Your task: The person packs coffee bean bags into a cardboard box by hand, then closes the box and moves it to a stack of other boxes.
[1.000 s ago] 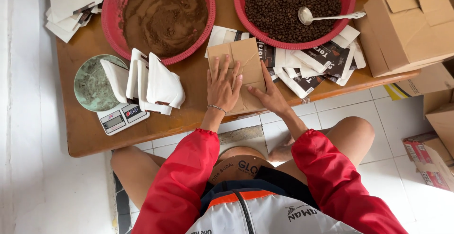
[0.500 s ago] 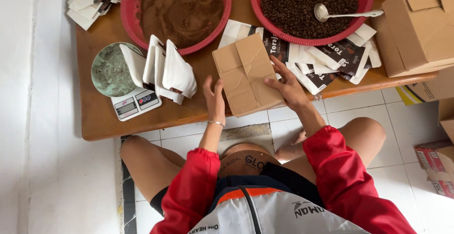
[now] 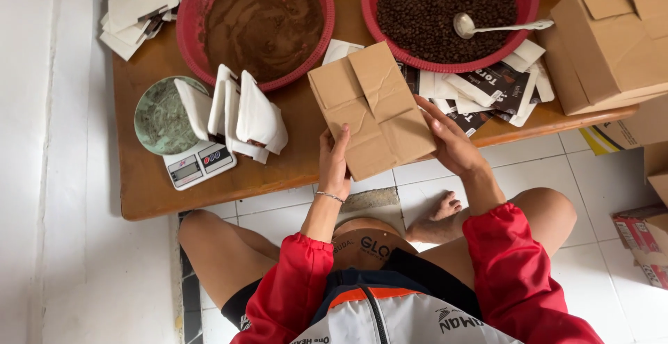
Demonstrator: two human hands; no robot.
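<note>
A folded brown paper bag is lifted off the low wooden table, tilted, creased side up. My left hand grips its near left corner. My right hand holds its right edge, fingers spread under and along it. Both arms wear red sleeves. Behind the bag stand a red bowl of ground brown powder and a red bowl of dark beans with a metal spoon lying in it.
A small digital scale with a green dish sits at the left, white pouches leaning on it. Dark and white sachets lie under the bean bowl. A cardboard box stands at the right; tiled floor below.
The bag lay flat on the table under both palms; now both hands have picked it up by its edges and turned it. The camera view has shifted closer.
</note>
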